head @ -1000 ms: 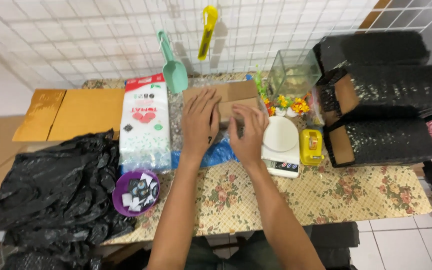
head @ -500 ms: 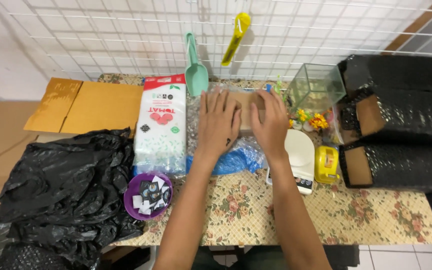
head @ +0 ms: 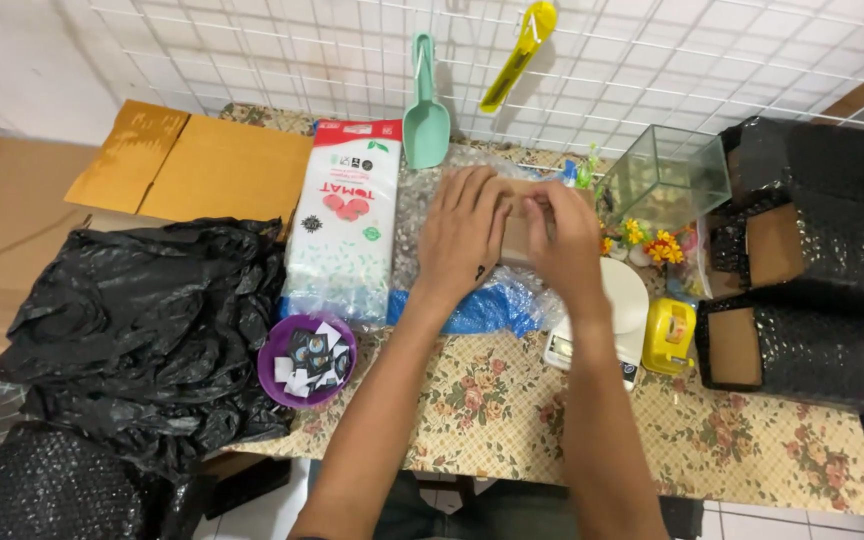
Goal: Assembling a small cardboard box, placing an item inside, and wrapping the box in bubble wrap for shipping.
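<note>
Both hands shifted little since earlier; left hand (head: 467,235) flat on small brown cardboard box (head: 514,238) near worktop's back edge, on bubble wrap (head: 422,215); right hand (head: 564,240) fingers pinching box's right end.

Glass tank (head: 667,180) and white scale (head: 617,310) crowd the right; near tablecloth (head: 512,410) lies open.

A purple bowl (head: 307,358) of sachets sits below-left of the hands, black plastic bags (head: 142,330) farther left, a yellow tape dispenser (head: 669,335) right.
</note>
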